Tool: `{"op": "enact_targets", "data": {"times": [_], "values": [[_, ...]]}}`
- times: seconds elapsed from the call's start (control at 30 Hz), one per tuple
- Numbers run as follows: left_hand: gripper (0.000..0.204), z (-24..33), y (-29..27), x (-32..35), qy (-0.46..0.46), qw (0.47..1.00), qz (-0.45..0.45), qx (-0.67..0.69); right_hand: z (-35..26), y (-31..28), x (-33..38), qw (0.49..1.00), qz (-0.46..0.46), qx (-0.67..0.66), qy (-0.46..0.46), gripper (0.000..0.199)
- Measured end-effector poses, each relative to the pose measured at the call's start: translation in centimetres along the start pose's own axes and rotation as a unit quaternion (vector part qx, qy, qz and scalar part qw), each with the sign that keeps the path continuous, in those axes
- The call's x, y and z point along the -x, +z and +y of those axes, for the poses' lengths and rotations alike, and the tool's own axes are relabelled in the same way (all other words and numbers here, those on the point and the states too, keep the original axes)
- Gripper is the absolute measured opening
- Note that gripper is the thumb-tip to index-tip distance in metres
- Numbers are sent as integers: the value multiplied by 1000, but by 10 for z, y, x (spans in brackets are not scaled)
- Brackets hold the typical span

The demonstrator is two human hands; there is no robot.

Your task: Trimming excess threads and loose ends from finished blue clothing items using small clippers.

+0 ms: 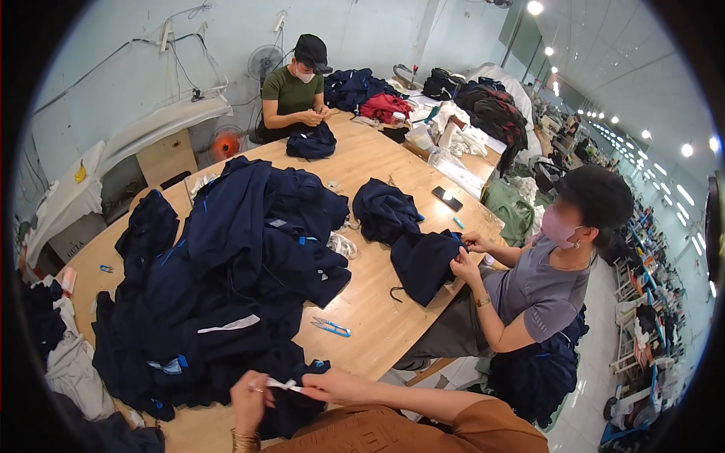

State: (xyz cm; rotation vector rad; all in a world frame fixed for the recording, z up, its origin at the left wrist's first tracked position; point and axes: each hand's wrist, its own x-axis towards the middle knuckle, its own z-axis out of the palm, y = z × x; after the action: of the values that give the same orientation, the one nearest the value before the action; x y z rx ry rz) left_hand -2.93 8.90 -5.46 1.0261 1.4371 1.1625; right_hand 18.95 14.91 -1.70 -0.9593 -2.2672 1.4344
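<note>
At the lower edge, a narrow white strip [284, 383] is stretched between my hands above a dark navy garment [291, 415]. My left hand [251, 402] pinches one end, and a ring and bracelets show on it. The fingers of my right hand [332, 387] close on the other end. Whether the strip is sewn to the garment I cannot tell. Just beyond my right hand, blue-handled thread snips [331, 326] lie on the wooden table [377, 332]. A big heap of navy garments [226, 272] spreads ahead and to the left, with another white strip [228, 325] on it.
Across the table to the right, a person [544, 264] handles a navy garment [427, 264]; a phone [447, 198] lies nearby. Another person [294, 98] works at the far end. More snips [106, 268] lie left. Light cloth [75, 370] is piled at the left edge.
</note>
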Motion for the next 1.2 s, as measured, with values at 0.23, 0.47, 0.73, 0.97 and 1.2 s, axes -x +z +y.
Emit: {"op": "enact_targets", "data": {"times": [0.23,0.47,0.73,0.97,1.2], "values": [[26,-3,2,-5,-71,996,3,58,5,11,0,982,-77,152,-79,19],[13,7,13,6,-133,960,-145,201,-30,13,-21,980,43,104,-162,15],[19,8,17,15,-8,987,-151,54,-5,26,-25,998,53,-1,39,13],[19,5,13,19,-24,996,-49,67,13,23,-34,979,1,-202,-40,17],[17,1,2,10,-135,986,-52,85,3,28,-31,963,132,28,-231,13]]}}
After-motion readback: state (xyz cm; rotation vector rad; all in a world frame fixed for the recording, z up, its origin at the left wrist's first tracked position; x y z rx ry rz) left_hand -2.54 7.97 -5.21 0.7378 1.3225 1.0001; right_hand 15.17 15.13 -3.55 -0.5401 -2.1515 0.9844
